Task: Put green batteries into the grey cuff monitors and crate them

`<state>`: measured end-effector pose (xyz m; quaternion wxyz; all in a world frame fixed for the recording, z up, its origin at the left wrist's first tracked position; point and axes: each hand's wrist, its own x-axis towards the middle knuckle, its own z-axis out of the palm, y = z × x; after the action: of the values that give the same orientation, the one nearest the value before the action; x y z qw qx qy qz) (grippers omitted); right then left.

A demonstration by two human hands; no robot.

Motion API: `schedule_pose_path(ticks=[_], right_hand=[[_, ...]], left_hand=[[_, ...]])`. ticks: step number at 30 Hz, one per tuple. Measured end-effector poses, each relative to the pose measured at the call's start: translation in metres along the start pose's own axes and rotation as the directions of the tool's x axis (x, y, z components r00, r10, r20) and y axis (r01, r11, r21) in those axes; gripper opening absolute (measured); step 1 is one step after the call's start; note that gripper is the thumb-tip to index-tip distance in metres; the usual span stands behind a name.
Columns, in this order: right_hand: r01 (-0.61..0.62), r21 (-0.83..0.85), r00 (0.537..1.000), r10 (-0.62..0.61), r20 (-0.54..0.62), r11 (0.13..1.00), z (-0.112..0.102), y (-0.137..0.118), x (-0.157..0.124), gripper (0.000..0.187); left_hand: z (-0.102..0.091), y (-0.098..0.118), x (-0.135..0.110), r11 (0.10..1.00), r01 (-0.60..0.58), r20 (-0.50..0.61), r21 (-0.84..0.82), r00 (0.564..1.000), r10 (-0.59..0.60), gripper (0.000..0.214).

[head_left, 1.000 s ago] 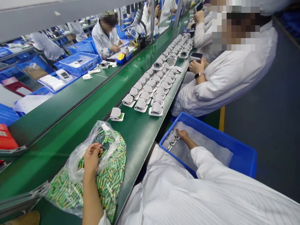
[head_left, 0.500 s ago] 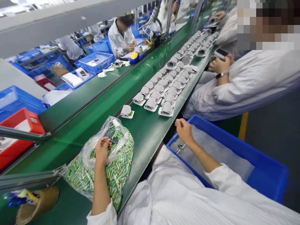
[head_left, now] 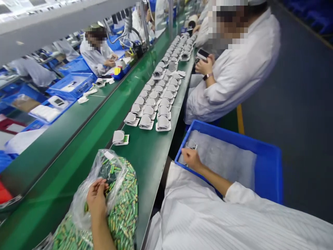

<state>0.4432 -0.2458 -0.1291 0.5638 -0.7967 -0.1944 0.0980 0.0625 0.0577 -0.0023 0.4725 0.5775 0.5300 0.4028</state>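
green belt [head_left: 153, 163] | left fingers [head_left: 100, 185] together, battery bag [head_left: 122, 205] | right fingers [head_left: 185, 151] together, blue crate [head_left: 234, 137]

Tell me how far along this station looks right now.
Done: rows of white units sit on the green belt, the nearest unit with green batteries beside it. In hand: the left hand is in a clear plastic bag of batteries; the right hand is beside a unit in a blue crate. Left: the bag looks well filled.

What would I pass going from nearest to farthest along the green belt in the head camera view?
Clear plastic bag of green batteries, then a lone white device on a card, then rows of white devices.
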Motion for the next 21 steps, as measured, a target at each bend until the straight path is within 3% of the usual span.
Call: schedule_pose_path(ticks=[2,4,6,9,14,21], right_hand=[[-0.175,-0.063,0.972,0.163,-0.168,0.983,-0.03,0.04,0.02,0.051],[-0.323,-0.085,0.923,0.294,-0.247,0.943,-0.05,0.073,0.042,0.039],[-0.46,-0.093,0.866,0.423,-0.266,0.883,-0.057,0.099,0.062,0.027],[-0.593,-0.093,0.794,0.562,-0.233,0.8,-0.049,0.129,0.079,0.022],[-0.631,-0.06,0.771,0.616,-0.16,0.774,-0.027,0.151,0.083,0.027],[-0.588,-0.013,0.801,0.58,-0.145,0.809,-0.019,0.144,0.074,0.037]], left_hand=[[0.002,0.003,0.001,1.0,0.02,0.005,0.005,1.0,-0.02,0.041],[0.004,0.006,0.0,0.999,0.037,-0.013,0.004,0.999,-0.037,0.042],[0.006,0.01,-0.001,0.999,0.047,-0.032,0.005,0.998,-0.047,0.044],[0.007,0.013,-0.003,0.998,0.059,-0.043,0.006,0.997,-0.058,0.044],[0.007,0.015,-0.005,0.998,0.064,-0.043,-0.003,0.997,-0.065,0.044],[0.005,0.01,-0.001,0.998,0.063,-0.037,0.002,0.997,-0.063,0.044]])
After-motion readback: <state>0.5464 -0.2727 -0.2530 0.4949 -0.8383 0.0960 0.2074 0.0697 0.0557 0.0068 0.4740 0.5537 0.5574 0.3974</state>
